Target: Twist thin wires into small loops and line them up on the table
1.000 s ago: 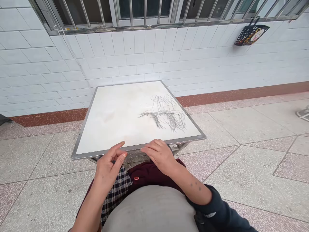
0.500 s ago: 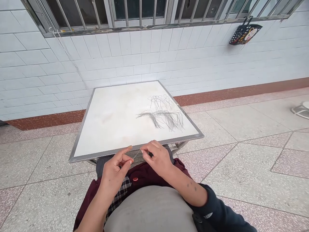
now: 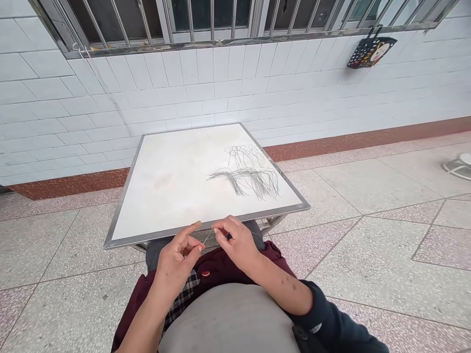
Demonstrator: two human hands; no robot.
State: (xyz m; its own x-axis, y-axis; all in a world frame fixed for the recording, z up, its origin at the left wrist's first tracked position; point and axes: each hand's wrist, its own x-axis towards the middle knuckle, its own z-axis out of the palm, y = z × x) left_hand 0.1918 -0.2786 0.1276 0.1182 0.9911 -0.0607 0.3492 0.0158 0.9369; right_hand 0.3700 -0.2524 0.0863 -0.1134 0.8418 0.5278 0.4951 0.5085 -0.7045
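Observation:
A thin wire-like strand (image 3: 208, 236) runs slantwise through the small gap between my hands, just off the table's near edge. My left hand (image 3: 178, 255) pinches its lower end between thumb and a finger, the index finger stretched out above. At the upper end, my right hand (image 3: 237, 242) grips it with thumb and fingertips closed together. A faint line trails rightward past the right hand. Thin dark strands lie on the table beyond: a bundle of bent lengths (image 3: 257, 181) at the right, and behind it several pieces twisted into loops (image 3: 241, 153).
The white table (image 3: 165, 171) has a grey metal rim and stands by a tiled wall (image 3: 206, 93). Above are window bars (image 3: 212, 19), with a patterned bag (image 3: 371, 51) hanging at right. Part of a stool (image 3: 459, 164) shows on the floor at the far right.
My right hand has shifted very slightly left and down, its grip still closed. A faint trailing line now shows to its right. The left hand and the strands on the table look unchanged.

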